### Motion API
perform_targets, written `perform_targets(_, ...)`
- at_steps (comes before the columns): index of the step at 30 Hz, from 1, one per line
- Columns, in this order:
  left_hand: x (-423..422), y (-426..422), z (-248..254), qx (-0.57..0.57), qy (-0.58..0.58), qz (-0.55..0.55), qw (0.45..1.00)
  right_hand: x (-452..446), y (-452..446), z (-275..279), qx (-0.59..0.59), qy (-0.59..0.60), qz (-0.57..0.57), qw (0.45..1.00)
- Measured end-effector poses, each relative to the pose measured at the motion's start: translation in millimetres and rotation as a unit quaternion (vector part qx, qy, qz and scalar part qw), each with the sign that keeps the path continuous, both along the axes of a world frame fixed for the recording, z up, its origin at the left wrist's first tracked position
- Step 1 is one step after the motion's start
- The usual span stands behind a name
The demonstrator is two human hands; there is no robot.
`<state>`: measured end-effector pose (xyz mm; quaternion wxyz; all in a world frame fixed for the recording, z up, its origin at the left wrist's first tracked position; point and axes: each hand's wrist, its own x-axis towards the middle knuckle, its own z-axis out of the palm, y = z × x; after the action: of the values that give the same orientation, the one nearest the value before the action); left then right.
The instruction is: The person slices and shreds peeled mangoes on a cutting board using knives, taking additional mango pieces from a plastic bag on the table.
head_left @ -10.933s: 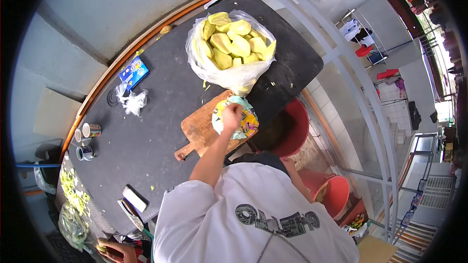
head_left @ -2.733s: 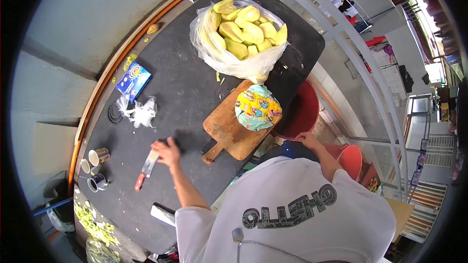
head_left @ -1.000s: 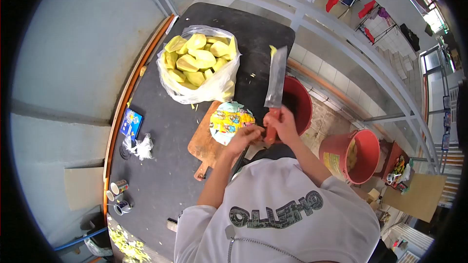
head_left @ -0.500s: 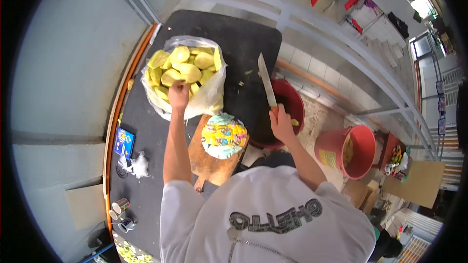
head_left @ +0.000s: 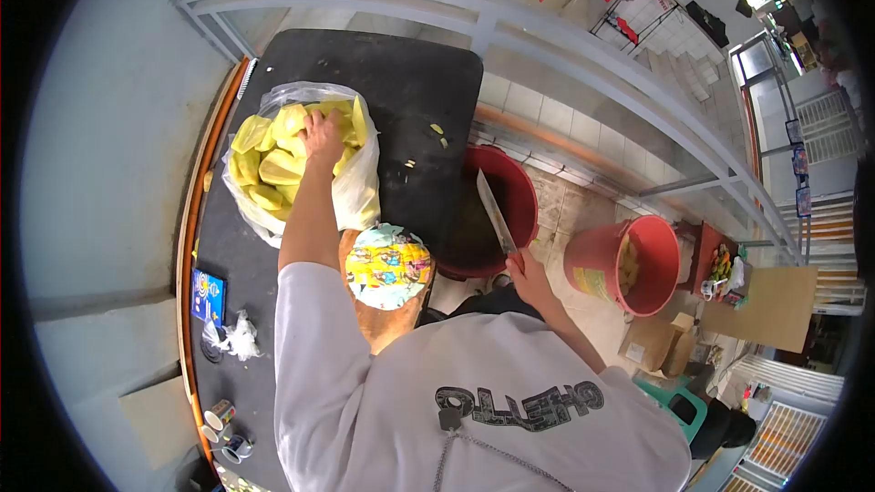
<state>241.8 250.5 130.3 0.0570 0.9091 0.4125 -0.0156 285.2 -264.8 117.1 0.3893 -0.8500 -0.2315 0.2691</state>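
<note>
My left hand (head_left: 323, 135) reaches into a clear plastic bag (head_left: 357, 196) full of large yellow peeled pieces (head_left: 282, 167). Its fingers are spread over the top pieces; whether one is gripped underneath is hidden. A large knife (head_left: 493, 212) with a long blade and an orange-red handle is in my right hand (head_left: 530, 279), held over the red bucket (head_left: 523, 205) beside the table. Between my arms, a round bundle in colourful patterned cloth (head_left: 389, 266) sits on a wooden cutting board (head_left: 384, 323).
A second red bucket (head_left: 658, 264) holding yellowish pieces stands on the floor at right. Small yellow scraps lie on the black table (head_left: 415, 73). A blue box (head_left: 208, 297), a crumpled white plastic bag (head_left: 241, 337) and cups (head_left: 220, 415) line its left side. A grey railing (head_left: 547, 36) runs behind.
The view has shifted, with the table now further left. My left hand has moved towards the far right part of the bag, its fingers spreading over pieces. The knife remains in my right hand.
</note>
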Motion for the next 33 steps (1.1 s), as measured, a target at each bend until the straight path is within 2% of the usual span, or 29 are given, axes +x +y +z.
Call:
perform_targets(4, -7, 15, 0, 0.021, -0.017, -0.001, 1.0, 2, -5, -4, -0.018, 0.046, -0.008, 0.999)
perform_targets(7, -13, 27, 1, 0.019, -0.078, 0.014, 0.997, 14, 10, 1, 0.023, 0.009, 0.024, 0.999)
perform_targets(9, -22, 33, -1, -0.056, -0.146, 0.007, 0.988, 16, 22, 0, -0.016, 0.022, 0.046, 0.999)
perform_targets(11, -29, 24, 6, -0.022, -0.162, -0.005, 0.987, 14, 36, 17, 0.008, 0.014, 0.066, 0.998)
perform_targets(13, -42, 8, 11, -0.075, -0.342, 0.003, 0.937, 7, 40, 21, 0.028, 0.01, 0.092, 0.995)
perform_targets(15, -61, -23, 16, -0.082, -0.434, 0.092, 0.892, 2, 44, 16, 0.028, 0.006, 0.136, 0.99)
perform_targets(17, -94, -70, 23, -0.295, -0.487, 0.15, 0.808, -6, 47, 8, 0.036, -0.004, 0.169, 0.985)
perform_targets(18, -110, -102, 16, -0.422, -0.56, 0.174, 0.691, -11, 48, 4, 0.045, -0.017, 0.196, 0.98)
perform_targets(19, -127, -133, 4, -0.531, -0.618, 0.191, 0.547, -16, 53, -1, 0.042, -0.011, 0.208, 0.977)
perform_targets(21, -166, -179, -47, -0.632, -0.576, 0.181, 0.487, -31, 65, -8, 0.077, -0.009, 0.228, 0.971)
perform_targets(23, -181, -234, -64, -0.682, -0.577, 0.288, 0.345, -42, 81, 5, 0.052, -0.019, 0.275, 0.96)
perform_targets(25, -189, -269, -70, -0.688, -0.607, 0.324, 0.23, -52, 95, 7, -0.008, 0.019, 0.334, 0.942)
perform_targets(26, -192, -278, -78, -0.694, -0.605, 0.333, 0.201, -58, 97, 0, -0.019, 0.007, 0.355, 0.935)
perform_targets(27, -191, -285, -80, -0.69, -0.611, 0.337, 0.193, -64, 95, -7, -0.024, 0.007, 0.365, 0.931)
perform_targets(29, -181, -293, -83, -0.648, -0.615, 0.386, 0.229, -73, 92, -19, -0.03, -0.011, 0.379, 0.925)
perform_targets(30, -177, -295, -85, -0.624, -0.607, 0.409, 0.274, -74, 93, -15, -0.031, -0.013, 0.387, 0.921)
perform_targets(31, -174, -295, -87, -0.62, -0.613, 0.409, 0.269, -75, 94, -10, -0.021, -0.002, 0.38, 0.925)
perform_targets(33, -171, -297, -83, -0.605, -0.571, 0.34, 0.438, -78, 92, -7, -0.013, 0.01, 0.372, 0.928)
